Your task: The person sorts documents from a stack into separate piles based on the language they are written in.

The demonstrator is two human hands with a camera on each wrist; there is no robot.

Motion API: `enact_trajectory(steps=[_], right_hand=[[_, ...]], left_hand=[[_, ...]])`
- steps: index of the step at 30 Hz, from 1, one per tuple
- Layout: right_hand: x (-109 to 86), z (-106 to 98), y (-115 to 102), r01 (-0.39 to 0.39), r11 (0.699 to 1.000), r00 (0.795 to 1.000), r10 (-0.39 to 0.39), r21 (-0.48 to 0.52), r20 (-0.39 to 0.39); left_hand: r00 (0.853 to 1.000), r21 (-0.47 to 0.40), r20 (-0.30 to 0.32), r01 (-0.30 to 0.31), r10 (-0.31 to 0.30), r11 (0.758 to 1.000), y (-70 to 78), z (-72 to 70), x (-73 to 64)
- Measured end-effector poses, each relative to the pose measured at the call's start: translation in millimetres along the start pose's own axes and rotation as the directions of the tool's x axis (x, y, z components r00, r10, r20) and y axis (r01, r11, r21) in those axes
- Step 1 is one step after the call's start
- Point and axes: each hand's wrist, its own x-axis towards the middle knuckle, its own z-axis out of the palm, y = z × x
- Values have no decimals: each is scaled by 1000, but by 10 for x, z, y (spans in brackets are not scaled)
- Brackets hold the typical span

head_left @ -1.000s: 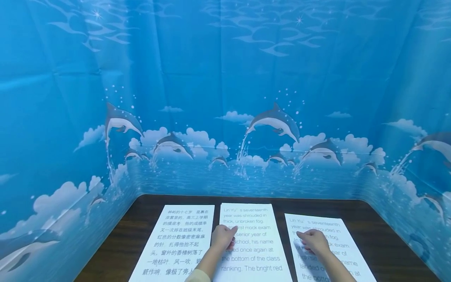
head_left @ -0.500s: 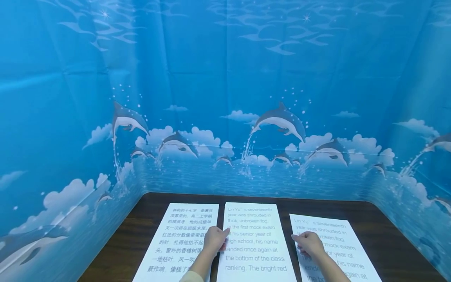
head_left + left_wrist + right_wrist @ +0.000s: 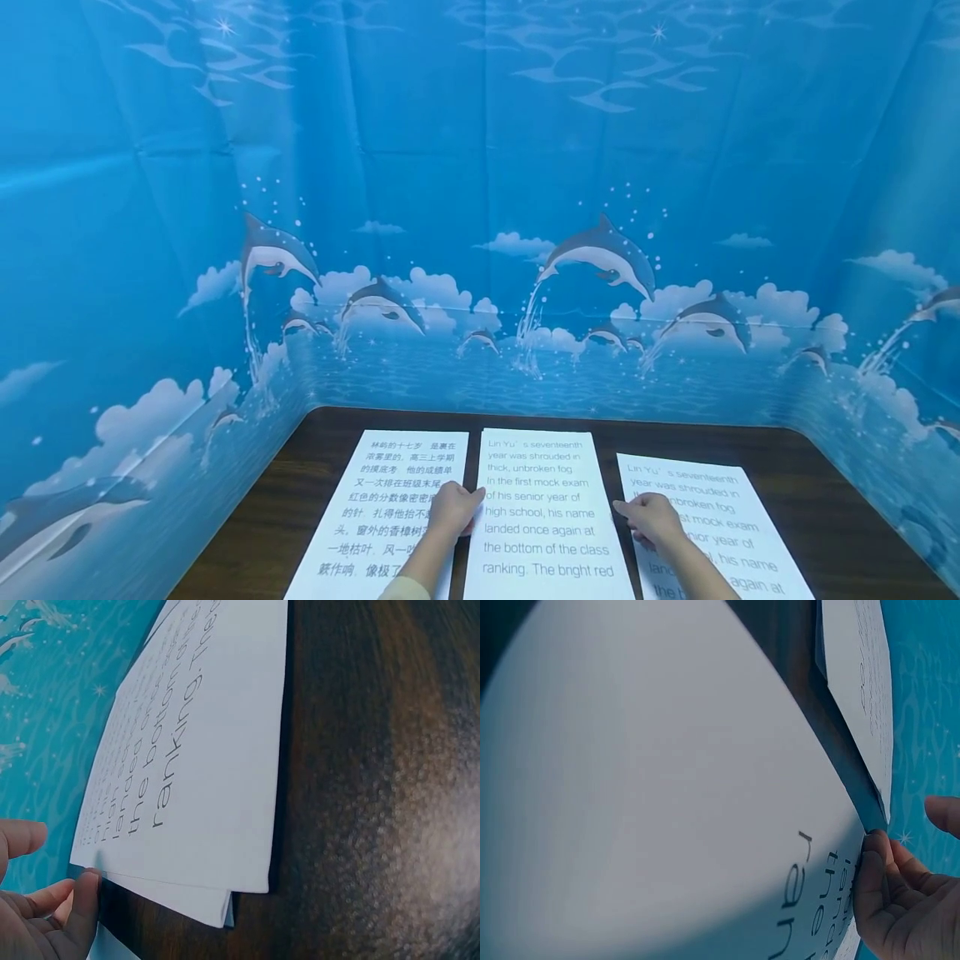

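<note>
Printed sheets lie in three places on the dark table. In the head view my left hand (image 3: 452,510) is over the Chinese-text sheet (image 3: 375,517), its thumb at the left edge of the middle English-text stack (image 3: 543,512). The left wrist view shows that hand's fingers (image 3: 84,900) against the stack's edge, thumb apart. Over the left edge of the right English-text sheet (image 3: 720,525) is my right hand (image 3: 654,518), thumb toward the gap beside the middle stack. Its bent fingers (image 3: 874,874) are by the sheet edges in the right wrist view, thumb apart.
The dark wooden table (image 3: 300,492) shows around and between the papers. A blue dolphin-print curtain (image 3: 480,208) hangs along its back and sides. Lower sheets (image 3: 180,898) stick out from under the top sheet of the middle stack.
My left hand has moved left off the middle stack's text to its left edge. My right hand has shifted left toward the gap beside that stack. The head view has turned slightly.
</note>
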Motion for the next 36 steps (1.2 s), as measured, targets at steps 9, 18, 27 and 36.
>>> enact_trajectory(steps=[9, 18, 27, 36], right_hand=[[-42, 43, -53, 40, 999, 999, -39, -9, 13], [-77, 80, -85, 51, 998, 998, -50, -21, 28], [-56, 123, -56, 61, 998, 998, -61, -26, 18], [-58, 139, -42, 75, 997, 997, -75, 11, 26]], left_hand=[[1000, 9, 3, -23, 23, 1000, -12, -7, 11], [1000, -6, -15, 15, -15, 1000, -14, 27, 16], [999, -18, -35, 0, -1, 1000, -18, 27, 5], [1000, -8, -27, -15, 14, 1000, -13, 13, 0]])
